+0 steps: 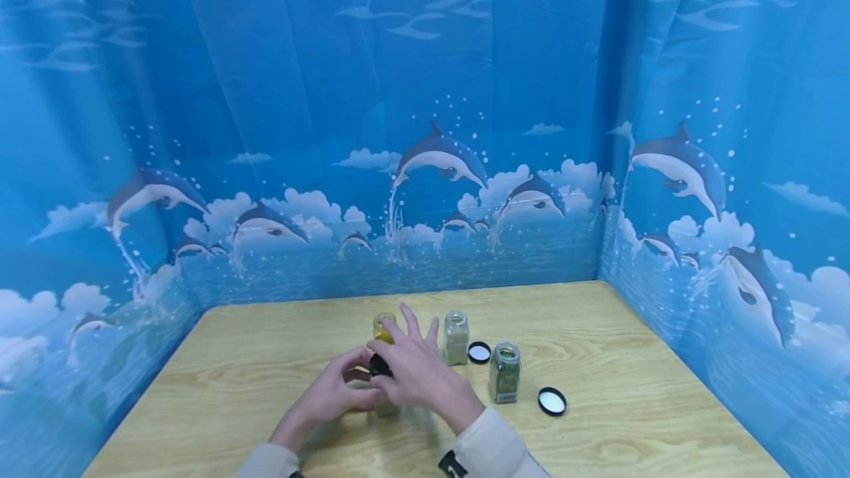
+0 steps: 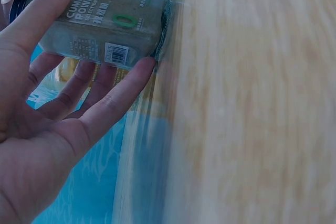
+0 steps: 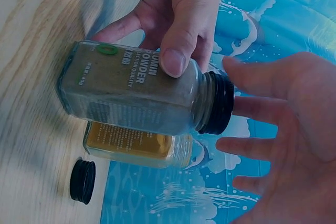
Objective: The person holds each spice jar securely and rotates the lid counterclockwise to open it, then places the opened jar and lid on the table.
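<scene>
My left hand (image 1: pixel 330 391) grips a square glass jar labelled cumin powder (image 2: pixel 113 17), thumb on the near face and fingers around the far side. A black lid (image 3: pixel 220 103) sits at the jar's mouth. From the right, my right hand (image 1: pixel 425 369) pinches this lid between thumb and index finger, its other fingers spread. Behind the hands stands an uncapped jar of yellow powder (image 3: pixel 128 142). In the head view, the cumin powder jar is mostly hidden by the hands.
An uncapped jar of pale powder (image 1: pixel 456 338) stands right of the hands, with an upturned black lid (image 1: pixel 479 352) beside it. Farther right are an uncapped jar of green flakes (image 1: pixel 506 373) and another upturned lid (image 1: pixel 552 401). A dolphin-print curtain (image 1: pixel 332 131) borders the wooden table (image 1: pixel 631 389).
</scene>
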A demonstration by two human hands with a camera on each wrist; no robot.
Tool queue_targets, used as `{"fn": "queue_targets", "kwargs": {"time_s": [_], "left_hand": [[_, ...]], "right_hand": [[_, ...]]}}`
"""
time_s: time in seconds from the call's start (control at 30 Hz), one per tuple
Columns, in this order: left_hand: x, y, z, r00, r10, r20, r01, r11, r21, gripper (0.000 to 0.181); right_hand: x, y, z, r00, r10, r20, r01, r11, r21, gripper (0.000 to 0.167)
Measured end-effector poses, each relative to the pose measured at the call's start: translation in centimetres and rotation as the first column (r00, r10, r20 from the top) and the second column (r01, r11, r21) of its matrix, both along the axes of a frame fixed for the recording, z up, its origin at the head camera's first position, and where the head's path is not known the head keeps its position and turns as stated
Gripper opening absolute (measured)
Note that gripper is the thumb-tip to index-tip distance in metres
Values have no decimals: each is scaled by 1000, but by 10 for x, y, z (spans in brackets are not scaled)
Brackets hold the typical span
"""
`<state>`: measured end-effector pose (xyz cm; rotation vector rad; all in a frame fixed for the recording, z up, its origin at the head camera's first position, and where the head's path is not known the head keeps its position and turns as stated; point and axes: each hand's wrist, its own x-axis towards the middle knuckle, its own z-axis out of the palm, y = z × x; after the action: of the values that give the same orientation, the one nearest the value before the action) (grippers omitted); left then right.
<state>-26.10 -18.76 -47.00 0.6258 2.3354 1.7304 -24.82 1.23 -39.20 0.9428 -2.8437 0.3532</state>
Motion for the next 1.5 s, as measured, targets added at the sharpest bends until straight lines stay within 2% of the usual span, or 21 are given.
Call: {"fn": "queue_targets", "kwargs": {"time_s": [0.3, 0.4, 0.57, 0.73, 0.9, 1.2, 1.33, 1.5], "left_hand": [[0, 0, -1, 999, -3, -45, 3, 1000, -6, 33], [0, -1, -1, 999, -2, -38, 2, 1000, -7, 33], [0, 0, 0, 1000, -6, 10, 6, 1000, 12, 34], [1, 0, 0, 999, 0, 37, -1, 1000, 10, 36], [1, -1, -1, 999, 2, 42, -3, 1000, 5, 37], [0, 0, -1, 1000, -4, 19, 4, 1000, 14, 37], [0, 0, 0, 1000, -1, -4, 1, 1000, 5, 35], [0, 0, 0, 1000, 5, -28, -6, 1000, -15, 34]], "right_hand": [[-3, -4, -5, 988, -90, -128, 91, 996, 1, 51], [-3, -5, -5, 984, -104, -145, 107, 994, 11, 51], [-2, -4, -5, 988, -86, -130, 89, 996, 16, 45], [1, -4, -2, 996, -50, -77, 53, 998, 35, 44], [3, -4, -1, 999, -37, -38, 39, 998, 57, 50], [2, -2, -1, 1000, -26, -15, 26, 999, 37, 49], [1, -1, -1, 999, -40, -34, 41, 999, 16, 50], [-2, -3, -4, 989, -93, -115, 94, 996, 3, 56]]}}
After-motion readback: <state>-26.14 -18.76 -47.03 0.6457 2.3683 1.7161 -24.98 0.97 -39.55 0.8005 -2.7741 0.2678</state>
